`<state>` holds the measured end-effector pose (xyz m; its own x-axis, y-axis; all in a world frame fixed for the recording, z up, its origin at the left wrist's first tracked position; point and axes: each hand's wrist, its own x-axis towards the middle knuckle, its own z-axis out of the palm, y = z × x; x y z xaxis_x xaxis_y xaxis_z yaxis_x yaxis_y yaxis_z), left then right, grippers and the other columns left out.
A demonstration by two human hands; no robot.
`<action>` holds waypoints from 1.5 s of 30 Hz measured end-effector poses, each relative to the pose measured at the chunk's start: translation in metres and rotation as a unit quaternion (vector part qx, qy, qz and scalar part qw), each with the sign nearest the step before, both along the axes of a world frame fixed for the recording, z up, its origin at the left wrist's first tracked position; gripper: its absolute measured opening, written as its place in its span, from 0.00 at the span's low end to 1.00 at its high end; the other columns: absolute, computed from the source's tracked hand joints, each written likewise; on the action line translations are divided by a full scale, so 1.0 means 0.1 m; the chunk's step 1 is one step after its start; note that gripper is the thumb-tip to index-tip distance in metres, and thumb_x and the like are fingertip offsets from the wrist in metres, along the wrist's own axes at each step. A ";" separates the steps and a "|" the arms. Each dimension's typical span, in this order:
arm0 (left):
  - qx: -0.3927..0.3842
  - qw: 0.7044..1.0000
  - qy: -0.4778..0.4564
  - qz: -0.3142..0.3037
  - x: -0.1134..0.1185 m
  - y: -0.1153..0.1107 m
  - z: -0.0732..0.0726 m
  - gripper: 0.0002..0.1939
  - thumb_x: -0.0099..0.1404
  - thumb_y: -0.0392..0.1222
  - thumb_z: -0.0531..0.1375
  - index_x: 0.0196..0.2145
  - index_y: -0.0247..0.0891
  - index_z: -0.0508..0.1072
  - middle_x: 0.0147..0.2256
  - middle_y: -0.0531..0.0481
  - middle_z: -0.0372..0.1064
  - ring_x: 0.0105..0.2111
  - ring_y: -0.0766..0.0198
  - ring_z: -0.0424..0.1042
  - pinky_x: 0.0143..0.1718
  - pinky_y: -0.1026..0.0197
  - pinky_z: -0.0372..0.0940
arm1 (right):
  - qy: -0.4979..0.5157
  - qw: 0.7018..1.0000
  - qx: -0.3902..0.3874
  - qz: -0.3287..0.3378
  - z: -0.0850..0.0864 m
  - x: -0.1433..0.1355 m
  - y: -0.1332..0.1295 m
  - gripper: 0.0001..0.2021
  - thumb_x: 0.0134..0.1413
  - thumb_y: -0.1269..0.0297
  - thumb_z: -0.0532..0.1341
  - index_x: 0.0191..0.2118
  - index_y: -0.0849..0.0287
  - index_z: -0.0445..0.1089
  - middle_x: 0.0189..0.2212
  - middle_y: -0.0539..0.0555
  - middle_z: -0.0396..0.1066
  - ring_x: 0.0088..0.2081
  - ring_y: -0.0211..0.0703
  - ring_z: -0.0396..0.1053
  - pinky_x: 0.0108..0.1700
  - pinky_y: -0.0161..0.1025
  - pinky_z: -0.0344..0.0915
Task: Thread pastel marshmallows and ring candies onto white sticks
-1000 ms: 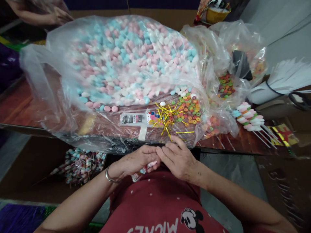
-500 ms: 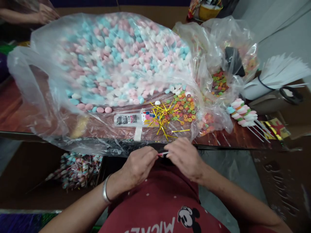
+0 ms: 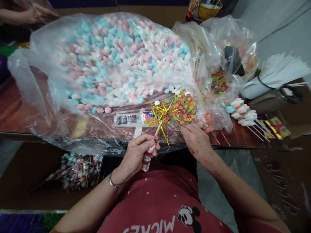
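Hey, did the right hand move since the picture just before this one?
Yes. Judged against the candy rings, the right hand has moved forward and to the right, so it is now closer to them.

Premises: Walls, Floor and Light

We note a pale grey wall (image 3: pixel 286 24) at upper right, a grey floor (image 3: pixel 244 166) below, a reddish-brown worktop (image 3: pixel 239 138) and a dark blue panel (image 3: pixel 150 2) across the far side. We find the lighting subdued.
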<state>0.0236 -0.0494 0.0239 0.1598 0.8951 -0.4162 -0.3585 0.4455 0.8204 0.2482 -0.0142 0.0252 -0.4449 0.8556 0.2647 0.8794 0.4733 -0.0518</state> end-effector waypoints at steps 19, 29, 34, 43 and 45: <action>0.032 0.999 -0.039 -0.007 0.22 0.02 0.00 0.14 0.57 0.45 0.66 0.31 0.36 0.64 0.23 0.51 0.74 0.16 0.72 0.66 0.16 0.73 0.58 | 0.471 0.832 -0.294 0.009 0.06 -0.47 -0.14 0.09 0.57 0.69 0.57 0.26 0.59 0.69 0.24 0.47 0.68 0.29 0.35 0.65 0.35 0.34 0.61; 0.004 0.997 -0.082 -0.007 0.18 0.06 0.03 0.15 0.54 0.43 0.67 0.29 0.36 0.64 0.21 0.51 0.74 0.15 0.72 0.66 0.16 0.72 0.59 | 0.449 0.847 -0.283 0.020 0.05 -0.49 -0.11 0.08 0.56 0.69 0.57 0.27 0.59 0.68 0.26 0.48 0.67 0.30 0.35 0.65 0.35 0.34 0.61; -0.016 0.996 -0.085 0.002 0.17 0.08 0.05 0.15 0.53 0.44 0.67 0.28 0.35 0.64 0.21 0.51 0.73 0.14 0.72 0.65 0.15 0.72 0.59 | 0.447 0.865 -0.225 0.039 0.04 -0.52 -0.13 0.07 0.56 0.72 0.57 0.28 0.59 0.69 0.26 0.48 0.66 0.29 0.34 0.65 0.34 0.32 0.62; -0.023 0.997 -0.067 0.032 0.18 0.10 0.02 0.14 0.52 0.42 0.68 0.29 0.36 0.66 0.19 0.55 0.71 0.14 0.72 0.65 0.14 0.73 0.59 | 0.200 0.968 0.060 0.142 -0.01 -0.51 -0.14 0.10 0.63 0.70 0.53 0.33 0.58 0.71 0.29 0.53 0.70 0.34 0.41 0.65 0.39 0.40 0.64; -0.045 0.997 -0.063 0.023 0.16 0.11 0.03 0.15 0.50 0.42 0.70 0.28 0.35 0.67 0.16 0.57 0.68 0.12 0.72 0.65 0.13 0.73 0.59 | 0.155 0.952 0.147 0.220 -0.01 -0.47 -0.11 0.09 0.63 0.70 0.54 0.36 0.57 0.71 0.35 0.55 0.73 0.39 0.43 0.66 0.43 0.43 0.64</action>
<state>0.0395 -0.0383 0.0270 0.1758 0.8622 -0.4752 -0.4770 0.4968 0.7250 0.2009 -0.0251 0.0246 -0.6050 0.4732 0.6403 0.5565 0.8265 -0.0851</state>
